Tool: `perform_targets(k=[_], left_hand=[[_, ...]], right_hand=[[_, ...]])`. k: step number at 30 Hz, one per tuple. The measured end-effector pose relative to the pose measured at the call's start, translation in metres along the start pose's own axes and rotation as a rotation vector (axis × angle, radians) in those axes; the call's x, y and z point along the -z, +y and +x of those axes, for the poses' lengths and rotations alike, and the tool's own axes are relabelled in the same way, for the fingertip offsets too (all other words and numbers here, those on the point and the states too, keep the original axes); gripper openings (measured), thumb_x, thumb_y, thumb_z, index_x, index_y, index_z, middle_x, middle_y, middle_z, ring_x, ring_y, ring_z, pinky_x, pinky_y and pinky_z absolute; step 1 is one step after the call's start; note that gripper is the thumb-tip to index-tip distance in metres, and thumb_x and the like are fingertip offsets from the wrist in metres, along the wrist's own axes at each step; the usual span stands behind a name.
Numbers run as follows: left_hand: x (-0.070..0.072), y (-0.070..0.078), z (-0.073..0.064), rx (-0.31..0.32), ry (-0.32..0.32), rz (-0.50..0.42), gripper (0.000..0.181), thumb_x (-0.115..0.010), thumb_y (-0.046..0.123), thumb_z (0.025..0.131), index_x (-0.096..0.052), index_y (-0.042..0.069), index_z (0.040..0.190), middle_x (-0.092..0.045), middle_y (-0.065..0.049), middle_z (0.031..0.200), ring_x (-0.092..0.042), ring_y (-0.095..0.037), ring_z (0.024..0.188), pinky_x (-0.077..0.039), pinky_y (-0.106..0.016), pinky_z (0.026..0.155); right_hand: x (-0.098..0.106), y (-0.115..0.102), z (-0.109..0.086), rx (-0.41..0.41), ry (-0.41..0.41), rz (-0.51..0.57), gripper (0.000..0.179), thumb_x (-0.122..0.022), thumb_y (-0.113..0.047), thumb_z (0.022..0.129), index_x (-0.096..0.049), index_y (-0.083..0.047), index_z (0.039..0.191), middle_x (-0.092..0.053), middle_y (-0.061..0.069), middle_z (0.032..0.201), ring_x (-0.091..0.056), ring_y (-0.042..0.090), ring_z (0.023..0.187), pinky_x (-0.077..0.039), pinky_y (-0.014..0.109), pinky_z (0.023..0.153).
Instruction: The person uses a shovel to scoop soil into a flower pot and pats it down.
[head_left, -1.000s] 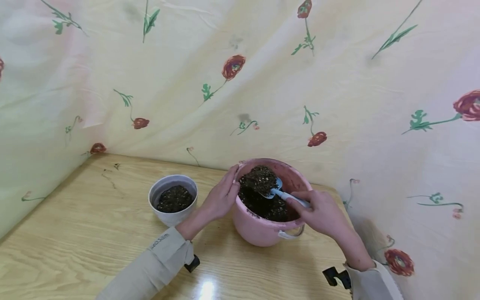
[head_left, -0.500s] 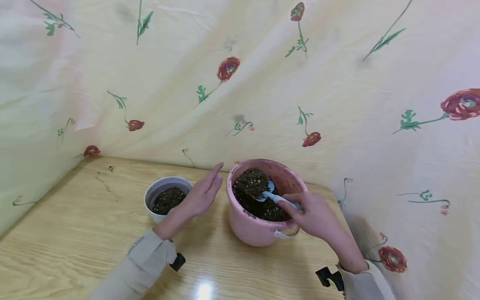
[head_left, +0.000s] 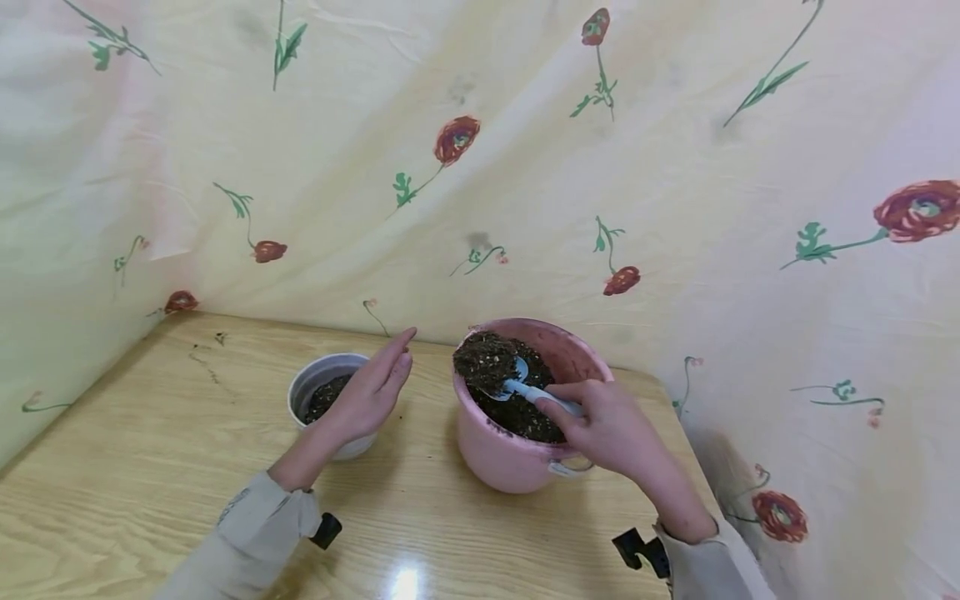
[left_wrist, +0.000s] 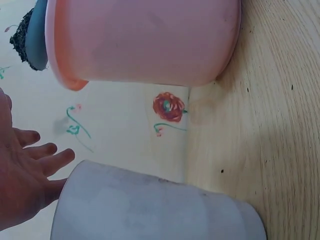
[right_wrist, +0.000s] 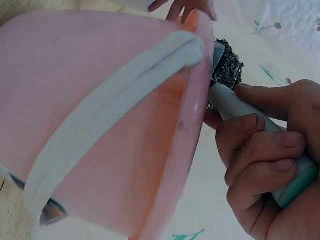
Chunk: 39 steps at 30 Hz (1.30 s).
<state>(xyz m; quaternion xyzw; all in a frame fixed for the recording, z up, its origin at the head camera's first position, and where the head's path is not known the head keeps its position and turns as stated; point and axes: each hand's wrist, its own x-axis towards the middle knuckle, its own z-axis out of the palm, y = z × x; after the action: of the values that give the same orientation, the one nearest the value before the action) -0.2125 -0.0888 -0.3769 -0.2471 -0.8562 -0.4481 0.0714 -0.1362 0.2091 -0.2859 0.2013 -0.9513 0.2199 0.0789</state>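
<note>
My right hand (head_left: 611,425) grips the pale handle of a blue trowel (head_left: 517,386). Dark soil (head_left: 486,360) is heaped on its blade, which hangs over the left rim of the pink bucket (head_left: 495,462). In the right wrist view the fingers (right_wrist: 265,165) curl round the handle, with the thumb along it. My left hand (head_left: 367,397) is held with straight fingers at the right rim of the white pot (head_left: 300,387), partly covering it. Soil lies in the pot. The left wrist view shows the left hand (left_wrist: 25,175) beside the pot's rim; whether it touches is unclear.
The bucket's white carrying handle (right_wrist: 115,107) hangs down its near side. Both containers stand on a wooden table (head_left: 435,533), with a gap between them. Flowered cloth (head_left: 337,167) hangs behind the table and along both sides. A few dark crumbs dot the wood.
My left hand has left the bucket's rim and moved left to the white pot. The right hand has carried the loaded trowel left, from inside the bucket to above its left rim.
</note>
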Motion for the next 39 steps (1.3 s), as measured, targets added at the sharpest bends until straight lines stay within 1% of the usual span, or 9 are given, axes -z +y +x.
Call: perform_targets(k=[2,5,9,17,23,29,32,36,39], left_hand=[[0.003,-0.001,-0.002,0.0,0.005,0.007,0.053,-0.023,0.038,0.107,-0.024,0.013,0.154,-0.035,-0.017,0.151,-0.038,-0.036,0.135,-0.029,-0.053,0.111],[0.006,-0.002,-0.004,0.002,0.011,0.02,0.054,-0.021,0.041,0.106,-0.023,0.015,0.154,-0.033,-0.016,0.153,-0.037,-0.035,0.136,-0.029,-0.053,0.111],[0.012,-0.004,-0.008,0.007,0.024,0.02,0.054,-0.02,0.041,0.106,-0.022,0.015,0.154,-0.029,-0.013,0.155,-0.032,-0.034,0.139,-0.027,-0.052,0.113],[0.023,-0.011,-0.015,-0.011,0.097,0.03,0.05,-0.024,0.034,0.107,-0.023,0.016,0.154,-0.034,-0.018,0.152,-0.038,-0.037,0.135,-0.03,-0.055,0.109],[0.029,-0.016,-0.018,-0.039,0.164,0.045,0.048,-0.025,0.029,0.107,-0.029,0.012,0.152,-0.035,-0.019,0.151,-0.035,-0.038,0.136,-0.028,-0.055,0.11],[0.035,-0.02,-0.023,-0.038,0.218,0.039,0.046,-0.027,0.025,0.107,-0.032,0.012,0.151,-0.037,-0.018,0.15,-0.039,-0.038,0.133,-0.031,-0.057,0.108],[0.038,-0.023,-0.026,-0.035,0.241,0.031,0.046,-0.027,0.025,0.107,-0.032,0.011,0.15,-0.05,-0.019,0.133,-0.05,-0.036,0.118,-0.035,-0.057,0.103],[0.042,-0.027,-0.028,-0.026,0.276,0.029,0.045,-0.027,0.025,0.107,-0.034,0.01,0.149,-0.054,-0.019,0.114,-0.051,-0.034,0.106,-0.037,-0.055,0.099],[0.045,-0.031,-0.031,-0.013,0.291,0.026,0.046,-0.026,0.027,0.107,-0.035,0.011,0.149,-0.05,-0.021,0.133,-0.046,-0.037,0.122,-0.033,-0.058,0.104]], right_hand=[[-0.001,-0.003,0.002,0.021,0.001,0.003,0.027,-0.065,-0.027,0.093,-0.074,-0.006,0.107,-0.065,-0.006,0.063,-0.035,0.0,0.04,-0.037,0.024,0.05],[-0.003,-0.007,0.006,0.04,-0.008,0.012,0.027,-0.064,-0.027,0.093,-0.074,-0.006,0.107,-0.06,-0.008,0.056,-0.036,-0.001,0.04,-0.039,0.023,0.051],[-0.008,-0.013,0.012,0.063,-0.025,0.034,0.026,-0.063,-0.026,0.094,-0.074,-0.007,0.107,-0.042,-0.014,0.043,-0.029,-0.001,0.037,-0.033,0.022,0.043],[-0.018,-0.031,0.025,0.122,-0.06,0.104,0.018,-0.06,-0.024,0.096,-0.073,-0.013,0.089,-0.03,-0.016,0.044,-0.023,-0.004,0.036,-0.026,0.018,0.04],[-0.025,-0.043,0.032,0.161,-0.06,0.076,0.019,-0.06,-0.026,0.096,-0.074,-0.013,0.093,-0.027,-0.015,0.046,-0.021,-0.003,0.04,-0.026,0.017,0.042],[-0.033,-0.055,0.04,0.151,-0.097,0.081,0.024,-0.057,-0.031,0.098,-0.073,-0.014,0.093,-0.028,-0.012,0.049,-0.02,0.001,0.046,-0.027,0.02,0.045],[-0.038,-0.062,0.043,0.14,-0.121,0.096,0.024,-0.056,-0.031,0.098,-0.071,-0.016,0.087,-0.033,-0.011,0.051,-0.022,0.002,0.046,-0.027,0.02,0.046],[-0.046,-0.067,0.046,0.123,-0.14,0.113,0.026,-0.056,-0.032,0.098,-0.067,-0.019,0.079,-0.033,-0.012,0.05,-0.023,0.003,0.046,-0.028,0.02,0.047],[-0.052,-0.069,0.049,0.109,-0.15,0.115,0.028,-0.055,-0.033,0.098,-0.065,-0.02,0.075,-0.03,-0.012,0.049,-0.023,0.004,0.046,-0.028,0.021,0.047]])
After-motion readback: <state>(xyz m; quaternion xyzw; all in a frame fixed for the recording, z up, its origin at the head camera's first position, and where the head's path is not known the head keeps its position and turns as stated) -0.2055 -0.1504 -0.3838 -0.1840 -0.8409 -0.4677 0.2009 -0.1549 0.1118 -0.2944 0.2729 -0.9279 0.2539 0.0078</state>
